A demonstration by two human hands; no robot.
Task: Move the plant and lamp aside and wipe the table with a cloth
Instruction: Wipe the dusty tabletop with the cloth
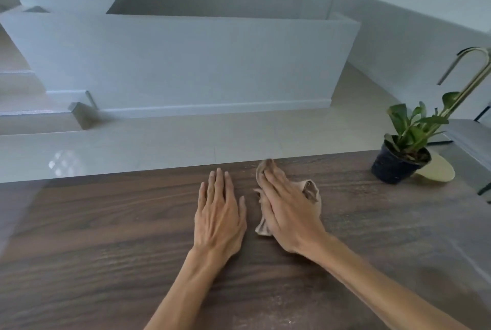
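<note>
My right hand (pixel 288 212) lies flat on a crumpled beige cloth (pixel 313 194), pressing it onto the dark wooden table (pixel 106 236) near the far edge. Bare and empty, my left hand (pixel 219 212) rests palm down on the wood just left of the cloth, fingers spread. A green plant in a black pot (pixel 398 165) stands at the table's far right. Right behind the pot is the brass lamp (pixel 475 85), its round pale base (pixel 438 170) on the table and its curved stem rising out of the frame.
Beyond the table's far edge lies a glossy pale tiled floor (pixel 186 141) and a low white wall (pixel 186 64). A grey surface (pixel 470 138) adjoins the table at the right. Faint dusty streaks show on the wood near me.
</note>
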